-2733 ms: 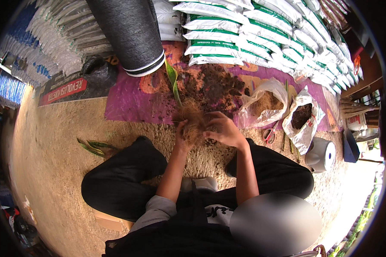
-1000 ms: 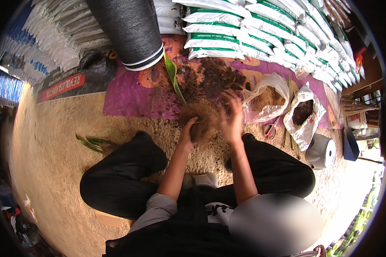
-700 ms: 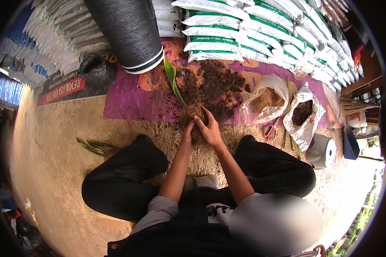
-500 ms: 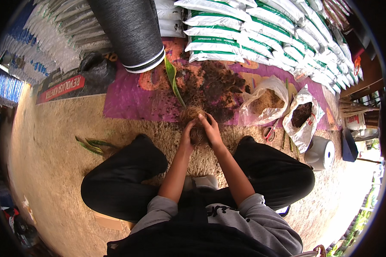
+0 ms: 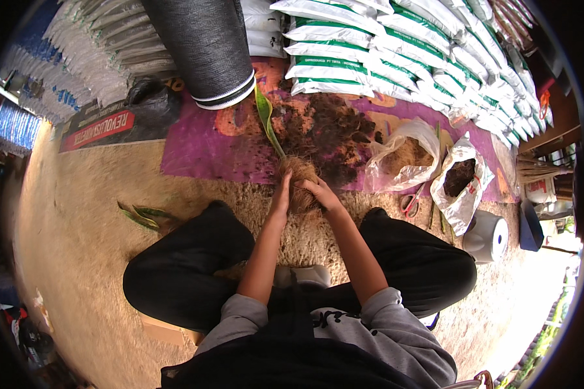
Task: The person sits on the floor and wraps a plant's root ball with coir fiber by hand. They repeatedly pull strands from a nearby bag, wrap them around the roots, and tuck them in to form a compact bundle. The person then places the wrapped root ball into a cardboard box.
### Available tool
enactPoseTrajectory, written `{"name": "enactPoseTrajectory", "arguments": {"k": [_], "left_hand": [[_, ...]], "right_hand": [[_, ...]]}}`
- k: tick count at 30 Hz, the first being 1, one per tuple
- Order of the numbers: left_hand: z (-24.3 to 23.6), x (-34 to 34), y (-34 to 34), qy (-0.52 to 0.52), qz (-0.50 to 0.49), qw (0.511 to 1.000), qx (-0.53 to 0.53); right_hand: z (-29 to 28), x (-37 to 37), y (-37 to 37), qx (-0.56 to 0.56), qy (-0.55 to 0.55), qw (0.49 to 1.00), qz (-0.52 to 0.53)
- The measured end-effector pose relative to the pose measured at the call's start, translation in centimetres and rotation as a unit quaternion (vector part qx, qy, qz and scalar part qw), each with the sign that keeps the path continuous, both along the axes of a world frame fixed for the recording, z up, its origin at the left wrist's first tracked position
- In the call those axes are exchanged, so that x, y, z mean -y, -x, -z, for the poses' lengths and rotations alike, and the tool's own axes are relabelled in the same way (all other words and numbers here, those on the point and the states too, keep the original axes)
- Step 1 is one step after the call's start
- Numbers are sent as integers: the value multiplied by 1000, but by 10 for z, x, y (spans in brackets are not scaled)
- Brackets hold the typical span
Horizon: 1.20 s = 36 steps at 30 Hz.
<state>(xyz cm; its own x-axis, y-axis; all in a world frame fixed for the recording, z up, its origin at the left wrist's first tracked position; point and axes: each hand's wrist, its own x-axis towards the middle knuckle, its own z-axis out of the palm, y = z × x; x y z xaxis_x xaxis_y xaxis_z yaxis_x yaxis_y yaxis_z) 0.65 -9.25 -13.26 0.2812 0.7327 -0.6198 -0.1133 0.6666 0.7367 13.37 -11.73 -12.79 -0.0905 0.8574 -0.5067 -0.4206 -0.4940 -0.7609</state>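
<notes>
Between my hands is a fibrous brown root ball, with a long green, yellow-edged leaf rising from it and leaning away to the left. My left hand presses along its left side, fingers pointing forward. On the right side, my right hand is closed over the fibre, its thumb across the top. Loose fibre hangs below the hands. Just beyond lies dark soil scattered over a purple printed sheet.
To the right sit a clear bag of brown fibre, a white bag of dark soil, red-handled scissors and a grey-white stool. A black mesh roll and stacked white-green sacks stand behind. Cut leaves lie left.
My hands have shifted their grip round the root ball, and more of its fibre now shows between them. The right hand has turned, its thumb now lying across the fibre.
</notes>
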Motion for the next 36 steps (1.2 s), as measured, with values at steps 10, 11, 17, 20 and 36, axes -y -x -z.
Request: {"name": "enactPoseTrajectory", "arguments": {"k": [10,11,17,20,36], "left_hand": [[4,37,62,144,-419,892,89],[18,64,47,175,-447,867,133],[4,128,-22,64,-336,920,189],[-21,111,-29,-3,-275,950,147],[9,33,-15,67,-338,938,35]], "right_hand": [[-39,4,25,1,101,992,77],[-32,4,29,-40,85,992,88],[16,7,36,-92,-26,988,119],[20,10,30,-85,-17,989,121],[40,18,44,-82,-22,983,163]]}}
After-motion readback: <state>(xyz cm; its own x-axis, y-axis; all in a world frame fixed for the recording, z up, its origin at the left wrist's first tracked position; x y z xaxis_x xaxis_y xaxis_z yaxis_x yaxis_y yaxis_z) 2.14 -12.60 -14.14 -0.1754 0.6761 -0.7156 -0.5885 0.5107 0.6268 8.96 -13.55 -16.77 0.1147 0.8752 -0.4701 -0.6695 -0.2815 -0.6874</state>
